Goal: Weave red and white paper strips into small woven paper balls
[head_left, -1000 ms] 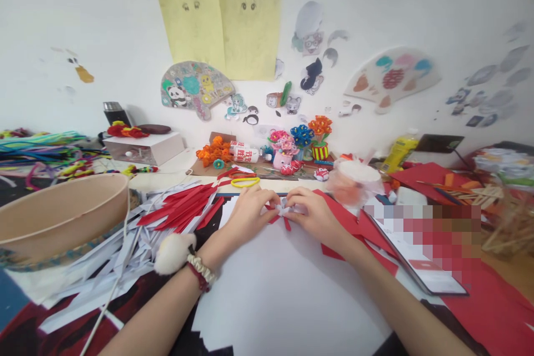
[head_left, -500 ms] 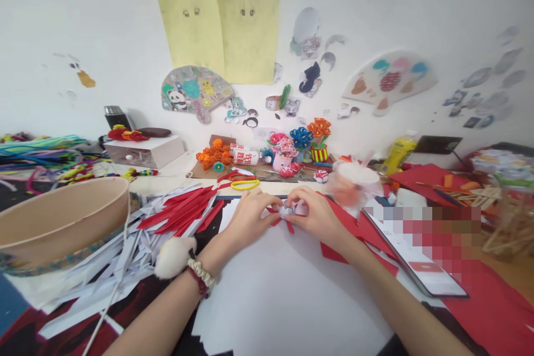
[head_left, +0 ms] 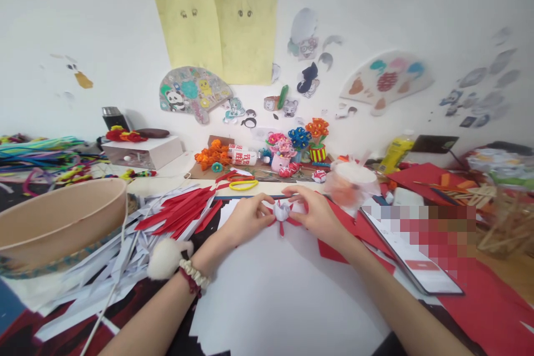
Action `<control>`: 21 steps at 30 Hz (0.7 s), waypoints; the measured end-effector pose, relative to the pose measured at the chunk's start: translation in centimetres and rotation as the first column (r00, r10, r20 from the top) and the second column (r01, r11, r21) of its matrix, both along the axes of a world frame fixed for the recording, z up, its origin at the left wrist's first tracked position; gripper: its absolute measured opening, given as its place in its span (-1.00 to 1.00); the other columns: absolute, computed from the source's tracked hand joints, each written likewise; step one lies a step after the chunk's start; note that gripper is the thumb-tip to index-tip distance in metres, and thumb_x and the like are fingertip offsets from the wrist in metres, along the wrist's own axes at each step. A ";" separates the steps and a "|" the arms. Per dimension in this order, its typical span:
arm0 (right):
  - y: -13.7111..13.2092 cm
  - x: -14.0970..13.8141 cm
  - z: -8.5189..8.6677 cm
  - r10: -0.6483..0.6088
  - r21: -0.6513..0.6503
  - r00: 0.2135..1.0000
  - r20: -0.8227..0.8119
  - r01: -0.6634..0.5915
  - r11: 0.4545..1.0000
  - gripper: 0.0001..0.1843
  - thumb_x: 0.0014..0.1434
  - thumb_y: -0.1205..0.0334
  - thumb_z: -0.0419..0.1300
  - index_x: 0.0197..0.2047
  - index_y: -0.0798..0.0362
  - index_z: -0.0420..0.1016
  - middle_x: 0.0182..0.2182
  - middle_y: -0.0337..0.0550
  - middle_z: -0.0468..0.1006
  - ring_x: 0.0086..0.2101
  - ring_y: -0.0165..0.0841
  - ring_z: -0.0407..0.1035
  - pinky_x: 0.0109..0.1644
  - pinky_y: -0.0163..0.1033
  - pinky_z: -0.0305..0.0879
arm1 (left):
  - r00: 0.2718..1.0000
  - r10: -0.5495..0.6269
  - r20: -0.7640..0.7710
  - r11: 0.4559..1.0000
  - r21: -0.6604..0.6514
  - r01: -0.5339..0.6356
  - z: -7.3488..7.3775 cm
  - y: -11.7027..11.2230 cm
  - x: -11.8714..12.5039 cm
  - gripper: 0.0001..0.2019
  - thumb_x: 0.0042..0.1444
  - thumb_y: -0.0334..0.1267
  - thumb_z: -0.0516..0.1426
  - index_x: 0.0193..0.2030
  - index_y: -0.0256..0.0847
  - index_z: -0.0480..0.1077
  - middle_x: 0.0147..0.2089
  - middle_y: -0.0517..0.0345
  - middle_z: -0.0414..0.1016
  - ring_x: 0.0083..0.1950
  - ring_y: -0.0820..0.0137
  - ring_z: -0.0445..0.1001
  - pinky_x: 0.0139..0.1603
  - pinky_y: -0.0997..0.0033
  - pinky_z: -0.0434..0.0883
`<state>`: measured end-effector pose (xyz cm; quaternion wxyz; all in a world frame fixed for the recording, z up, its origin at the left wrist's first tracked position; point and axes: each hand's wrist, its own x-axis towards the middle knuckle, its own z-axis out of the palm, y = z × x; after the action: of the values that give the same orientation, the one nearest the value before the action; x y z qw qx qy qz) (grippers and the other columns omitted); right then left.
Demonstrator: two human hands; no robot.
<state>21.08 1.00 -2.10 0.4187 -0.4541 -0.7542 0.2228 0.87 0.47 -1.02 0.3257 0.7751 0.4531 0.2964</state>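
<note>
Over white sheet (head_left: 283, 295), paper knot (head_left: 282, 211) sits pinched between left hand (head_left: 246, 217) and right hand (head_left: 319, 214).

White sheet (head_left: 271, 295) near side open; red strips (head_left: 179, 208) left

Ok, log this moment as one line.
left hand: pinching red-and-white paper piece | right hand: pinching same piece | below: white sheet | to the left: red strips
</note>
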 end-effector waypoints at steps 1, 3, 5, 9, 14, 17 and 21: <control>0.0 0.0 0.1 -0.054 0.007 0.998 0.027 0.053 0.999 -0.57 -0.09 0.42 0.28 -0.09 0.00 0.45 -0.08 -0.12 0.54 -0.22 -0.27 0.48 -0.12 -0.17 0.40 | 1.000 -0.006 0.014 0.999 -0.033 0.007 0.1 -0.1 0.0 -0.75 0.06 -0.26 0.15 -0.10 -0.21 0.38 -0.40 0.17 0.59 -0.36 0.39 0.52 -0.36 0.49 0.35; -0.2 0.0 0.3 -0.134 -0.038 0.989 0.059 0.137 0.990 -0.72 -0.04 0.34 0.27 -0.18 0.02 0.49 -0.24 -0.14 0.58 -0.35 -0.29 0.49 -0.25 -0.19 0.41 | 0.999 -0.008 0.042 0.996 -0.091 0.012 0.2 -0.3 0.1 -0.77 0.04 -0.28 0.15 -0.13 -0.22 0.36 -0.45 0.18 0.58 -0.41 0.40 0.51 -0.42 0.53 0.33; -0.6 0.0 0.5 -0.127 -0.156 0.992 0.024 0.129 0.979 -0.85 0.06 0.23 0.24 -0.25 0.03 0.50 -0.36 -0.16 0.59 -0.41 -0.30 0.50 -0.33 -0.22 0.41 | 0.997 -0.002 0.071 0.992 -0.130 0.011 0.3 -0.3 0.1 -0.77 0.03 -0.28 0.14 -0.13 -0.23 0.35 -0.50 0.19 0.56 -0.46 0.41 0.49 -0.48 0.55 0.29; -1.1 -0.3 0.6 -0.010 -0.272 0.999 -0.034 0.000 0.962 -0.61 -0.08 0.17 0.38 -0.14 0.03 0.50 -0.28 -0.14 0.60 -0.29 -0.27 0.53 -0.23 -0.23 0.44 | 0.993 0.030 0.112 0.981 -0.194 -0.008 0.5 -0.3 0.0 -0.76 0.00 -0.27 0.16 -0.16 -0.25 0.35 -0.51 0.15 0.57 -0.45 0.39 0.52 -0.43 0.52 0.33; -1.3 -0.7 0.5 -0.031 -0.185 0.991 0.129 0.055 0.981 -0.29 -0.19 0.31 0.42 0.09 -0.05 0.38 -0.18 -0.18 0.58 -0.19 -0.23 0.49 -0.14 -0.17 0.39 | 0.998 0.014 0.065 0.965 -0.263 0.004 0.8 -0.2 -0.3 -0.75 0.02 -0.26 0.14 -0.13 -0.24 0.38 -0.41 0.07 0.61 -0.45 0.35 0.55 -0.46 0.50 0.32; -1.3 -0.8 0.6 0.024 -0.152 0.992 0.125 -0.004 0.988 -0.30 -0.14 0.49 0.30 0.11 -0.06 0.35 -0.17 -0.20 0.59 -0.15 -0.26 0.48 -0.09 -0.20 0.36 | 0.984 0.128 -0.126 0.992 0.003 -0.129 1.0 -0.3 -0.4 -0.83 0.05 -0.27 0.12 -0.22 -0.19 0.46 -0.43 0.15 0.59 -0.48 0.39 0.50 -0.44 0.49 0.27; -1.1 -0.6 0.4 0.077 -0.061 0.989 0.127 -0.069 0.996 -0.29 -0.07 0.53 0.20 0.16 -0.09 0.30 -0.11 -0.22 0.60 -0.06 -0.26 0.44 0.03 -0.17 0.29 | 0.922 0.268 -0.280 0.943 0.270 -0.193 0.9 -0.5 -0.3 -0.84 0.08 -0.27 0.09 -0.28 -0.10 0.52 -0.36 0.20 0.59 -0.39 0.40 0.47 -0.42 0.47 0.18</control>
<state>20.46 -0.07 -1.74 0.3474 -0.4514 -0.7893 0.2292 0.59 0.00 -0.16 0.1173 0.7863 0.5490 0.2580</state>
